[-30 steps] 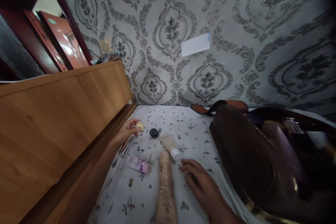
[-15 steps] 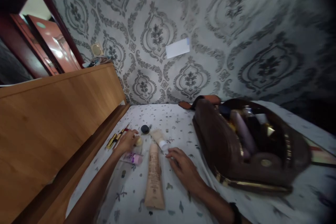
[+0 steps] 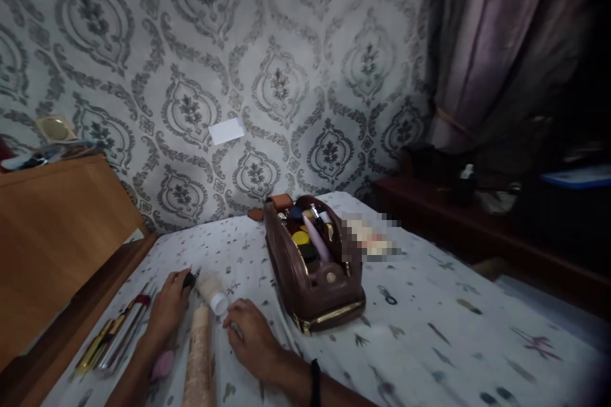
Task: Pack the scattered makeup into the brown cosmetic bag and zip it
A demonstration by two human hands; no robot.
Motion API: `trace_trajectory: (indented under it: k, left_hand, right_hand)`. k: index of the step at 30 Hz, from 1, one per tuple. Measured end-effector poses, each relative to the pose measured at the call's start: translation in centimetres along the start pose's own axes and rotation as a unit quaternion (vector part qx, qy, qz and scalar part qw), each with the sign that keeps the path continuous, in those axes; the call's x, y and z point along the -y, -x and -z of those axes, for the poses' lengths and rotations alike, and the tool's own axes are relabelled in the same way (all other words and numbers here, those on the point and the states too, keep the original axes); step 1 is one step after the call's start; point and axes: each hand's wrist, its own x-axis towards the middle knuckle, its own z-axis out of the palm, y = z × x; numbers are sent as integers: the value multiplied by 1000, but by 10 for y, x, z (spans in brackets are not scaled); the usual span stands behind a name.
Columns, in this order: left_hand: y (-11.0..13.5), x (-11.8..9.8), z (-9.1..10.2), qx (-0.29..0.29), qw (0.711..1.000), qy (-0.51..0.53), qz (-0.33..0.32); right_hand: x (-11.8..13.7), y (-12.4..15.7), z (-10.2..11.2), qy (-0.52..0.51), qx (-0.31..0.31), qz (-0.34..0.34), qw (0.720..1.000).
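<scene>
My left hand [image 3: 168, 303] is at the left side of the bed, its fingertips closed on a small black round item [image 3: 189, 280] that they partly cover. Just right of it lies a cream-coloured squeeze tube [image 3: 208, 287] with a white cap. My right hand [image 3: 252, 338] rests near that cap, fingers loosely bent and apart, holding nothing. Between my arms lies a long beige squeeze tube [image 3: 198, 356], cut off by the lower edge. A pink cap [image 3: 163, 364] shows beside my left forearm. Slim gold and silver cosmetic tubes [image 3: 114, 334] lie left of it.
An unzipped brown bag [image 3: 291, 267] full of cosmetics stands right of my hands. Behind it is a patterned wall [image 3: 281, 86] with a white paper. A wooden board [image 3: 62, 216] borders the left side; a dark red ledge [image 3: 429, 216] runs along the right.
My view has swung right, bringing the curtain and dark ledge into sight. My left hand has moved up to the black round item. My right hand stays near the white cap.
</scene>
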Motion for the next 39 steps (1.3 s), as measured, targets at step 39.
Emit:
trace_trajectory:
  k: [39]
  left_hand:
    - [9,-28,55,126,864,485,-46]
  right_hand:
    - [6,-9,12,-65,13,-9,998]
